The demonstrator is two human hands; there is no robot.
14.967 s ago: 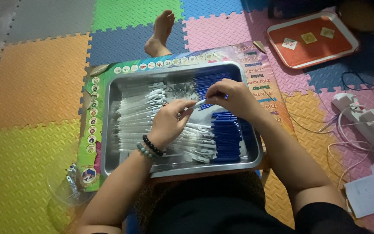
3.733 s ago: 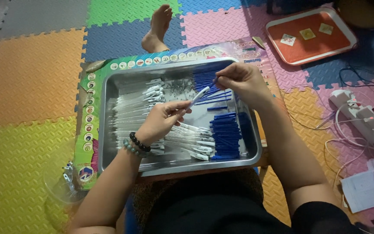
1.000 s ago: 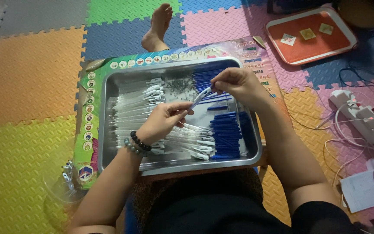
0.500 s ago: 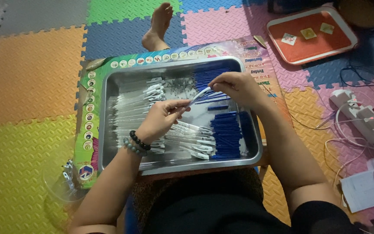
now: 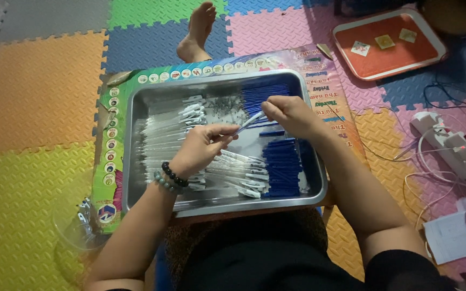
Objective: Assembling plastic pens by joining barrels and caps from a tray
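A metal tray (image 5: pixel 144 202) rests on a low table in front of me, holding rows of clear pen barrels (image 5: pixel 163 132), blue pen parts (image 5: pixel 281 167) and small springs (image 5: pixel 222 105). My left hand (image 5: pixel 200 148), with bead bracelets at the wrist, pinches one end of a clear pen (image 5: pixel 248 123) above the tray's middle. My right hand (image 5: pixel 289 113) grips the pen's other end. Both hands hold the same pen between them.
A colourful printed board (image 5: pixel 109 134) lies under the tray. A bare foot (image 5: pixel 198 29) rests beyond it on foam floor mats. An orange tray (image 5: pixel 389 54) with small cards sits far right. A power strip (image 5: pixel 449 145), cables and paper lie at right. A clear plastic cup (image 5: pixel 79 226) stands at left.
My hands have stayed over the tray's middle with the pen held between them. They shifted only slightly compared with a second ago.
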